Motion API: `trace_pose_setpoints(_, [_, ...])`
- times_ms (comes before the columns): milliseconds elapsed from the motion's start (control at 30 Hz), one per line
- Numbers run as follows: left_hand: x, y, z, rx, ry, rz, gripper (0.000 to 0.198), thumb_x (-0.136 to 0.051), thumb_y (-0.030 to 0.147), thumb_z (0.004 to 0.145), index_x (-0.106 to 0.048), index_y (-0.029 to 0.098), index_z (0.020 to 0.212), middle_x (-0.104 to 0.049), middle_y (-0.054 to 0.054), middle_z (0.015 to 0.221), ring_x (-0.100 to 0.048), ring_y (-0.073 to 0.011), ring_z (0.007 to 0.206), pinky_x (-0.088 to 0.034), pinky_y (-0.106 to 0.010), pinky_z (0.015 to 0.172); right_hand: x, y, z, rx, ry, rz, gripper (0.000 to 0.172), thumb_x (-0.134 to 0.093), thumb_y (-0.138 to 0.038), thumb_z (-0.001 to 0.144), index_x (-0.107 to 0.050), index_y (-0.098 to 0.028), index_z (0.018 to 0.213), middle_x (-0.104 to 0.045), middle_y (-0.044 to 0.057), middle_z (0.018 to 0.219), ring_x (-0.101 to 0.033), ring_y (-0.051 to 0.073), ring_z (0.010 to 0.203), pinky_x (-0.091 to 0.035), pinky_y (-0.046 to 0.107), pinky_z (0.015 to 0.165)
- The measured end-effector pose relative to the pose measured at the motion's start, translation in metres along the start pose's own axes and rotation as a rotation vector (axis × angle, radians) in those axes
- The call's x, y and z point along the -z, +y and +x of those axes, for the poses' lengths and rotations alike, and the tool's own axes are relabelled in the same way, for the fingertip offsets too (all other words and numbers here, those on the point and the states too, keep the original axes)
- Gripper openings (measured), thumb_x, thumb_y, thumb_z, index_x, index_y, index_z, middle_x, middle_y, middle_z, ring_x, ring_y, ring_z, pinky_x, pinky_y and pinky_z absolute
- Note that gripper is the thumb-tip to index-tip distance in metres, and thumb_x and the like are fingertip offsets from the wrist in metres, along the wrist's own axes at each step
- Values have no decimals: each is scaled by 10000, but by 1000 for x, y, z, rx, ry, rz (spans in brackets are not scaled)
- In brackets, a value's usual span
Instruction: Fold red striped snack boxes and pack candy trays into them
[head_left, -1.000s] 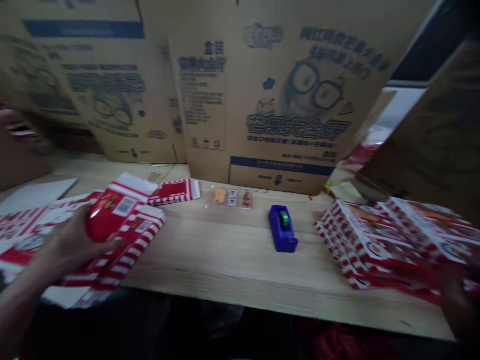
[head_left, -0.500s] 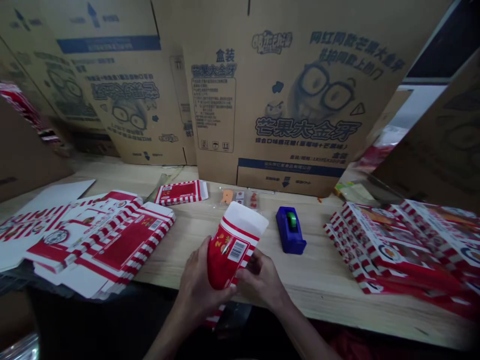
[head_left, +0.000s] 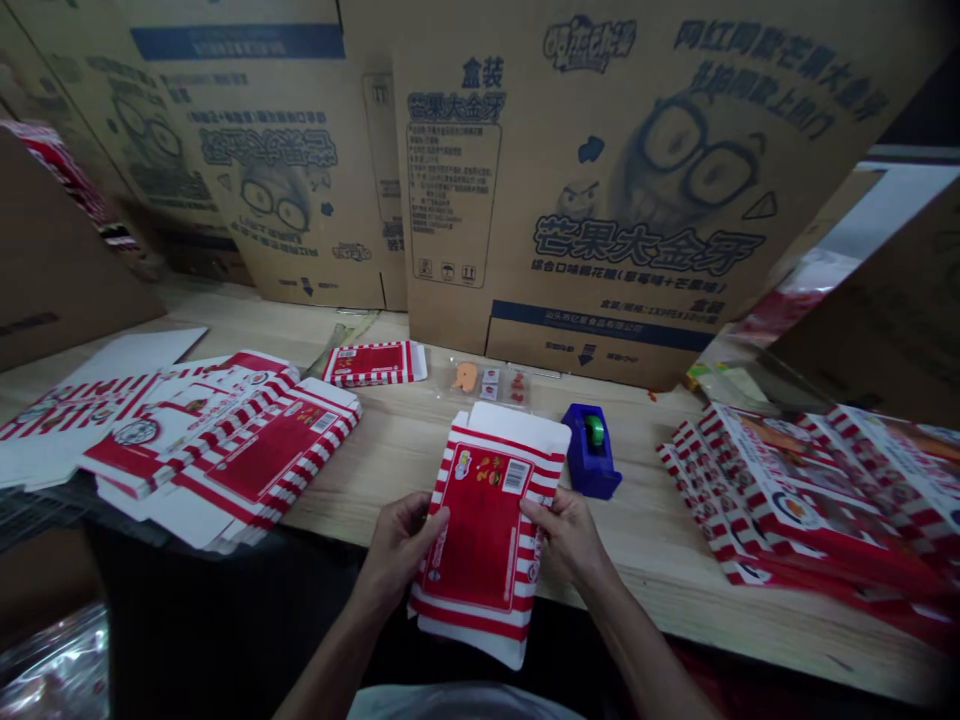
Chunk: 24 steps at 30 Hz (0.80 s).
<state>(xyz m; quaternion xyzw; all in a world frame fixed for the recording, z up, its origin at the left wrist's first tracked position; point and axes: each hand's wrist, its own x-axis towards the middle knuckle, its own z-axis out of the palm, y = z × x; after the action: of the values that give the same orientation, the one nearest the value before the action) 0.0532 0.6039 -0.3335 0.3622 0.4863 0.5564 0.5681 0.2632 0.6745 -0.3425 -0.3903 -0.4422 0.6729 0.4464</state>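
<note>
A red carton with red-and-white striped edges [head_left: 480, 530] is held between both hands at the table's front edge, its printed back facing up and a white flap at its far end. My left hand [head_left: 401, 545] pinches the carton's left edge, thumb on top. On the right edge, my right hand [head_left: 570, 530] grips it the same way. Beyond the carton lie small clear packets [head_left: 491, 384] with an orange piece and reddish pieces inside. A blue tape dispenser [head_left: 592, 455] with green tape stands just past my right hand.
Flat striped cartons [head_left: 262, 450] are piled at the left. One small carton [head_left: 375, 363] lies near the back. Filled striped boxes [head_left: 810, 500] are stacked at the right. Large cardboard boxes [head_left: 450, 310] wall off the table's rear.
The carton has turned from a tilted, bulging position to a flatter one with its back showing fully. Both hands now hold opposite side edges, farther apart than before. The view has shifted slightly.
</note>
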Motion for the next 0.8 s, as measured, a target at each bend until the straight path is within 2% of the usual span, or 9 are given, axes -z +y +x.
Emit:
trace_pose_setpoints(133, [4, 1, 4, -116, -29, -35, 568, -722, 332, 757, -561, 184, 1281, -660, -116, 1222, -636, -259, 1087, -528, -365, 917, 10, 9, -5, -72, -82, -11, 302, -836, -368, 616, -735, -165, 816, -749, 59, 793, -686, 213, 692, -549, 357, 709])
trace_pose_setpoints(200, [3, -2, 8, -156, -21, -62, 628, -699, 312, 782, -486, 189, 1360, -622, -126, 1284, -598, -264, 1157, -504, -382, 964, 12, 16, -13, -136, -173, -24, 314, -811, -390, 657, -728, -158, 852, -748, 72, 833, -693, 226, 733, -545, 382, 746])
trace_pose_setpoints(300, [2, -14, 12, -161, -32, -60, 634, -678, 315, 802, -466, 168, 1382, -647, -135, 1245, -623, -270, 1117, -506, -402, 962, 12, 24, -27, -187, -253, -98, 335, -757, -394, 735, -701, -159, 966, -738, 88, 929, -693, 254, 857, -537, 425, 820])
trace_pose_setpoints(400, [4, -28, 11, -161, -15, -39, 618, -675, 322, 801, -486, 157, 1366, -652, -133, 1238, -627, -270, 1112, -505, -400, 966, 16, 27, -32, -39, -208, -165, 482, -729, -342, 778, -566, -237, 1220, -671, 81, 1159, -652, 240, 1029, -511, 420, 917])
trace_pose_setpoints(500, [9, -36, 9, -152, -10, -30, 605, -680, 317, 796, -500, 161, 1352, -602, -133, 1312, -581, -274, 1186, -488, -394, 994, 25, 27, -25, 134, -67, -224, 610, -694, -339, 810, -421, -309, 1355, -595, 79, 1272, -670, 193, 949, -534, 375, 873])
trace_pose_setpoints(567, [12, -40, 10, -130, -46, -35, 602, -686, 316, 791, -505, 173, 1346, -581, -128, 1339, -580, -276, 1187, -494, -400, 985, 30, 27, -16, 197, -19, -340, 529, -675, -346, 823, -501, -282, 1319, -602, 88, 1252, -671, 180, 875, -541, 357, 834])
trace_pose_setpoints(667, [16, -43, 13, -51, -98, -30, 587, -694, 322, 784, -527, 171, 1325, -647, -122, 1247, -652, -261, 1056, -542, -403, 894, 34, 26, -3, 304, -19, -506, 339, -661, -347, 827, -676, -242, 1149, -662, 83, 1144, -638, 218, 980, -507, 377, 897])
trace_pose_setpoints(733, [17, -43, 17, -31, -56, 10, 503, -689, 337, 788, -598, 164, 1252, -689, -105, 1170, -668, -244, 1003, -548, -381, 861, 34, 25, 4, 357, -32, -550, 256, -646, -363, 834, -733, -241, 1042, -690, 80, 1064, -619, 234, 1023, -489, 387, 920])
trace_pose_setpoints(800, [15, -41, 22, -78, 22, 64, 353, -682, 351, 789, -702, 166, 1089, -699, -84, 1148, -650, -237, 1032, -525, -352, 887, 32, 24, 8, 366, -41, -555, 229, -632, -391, 839, -759, -238, 952, -688, 83, 1053, -619, 235, 1011, -489, 387, 908])
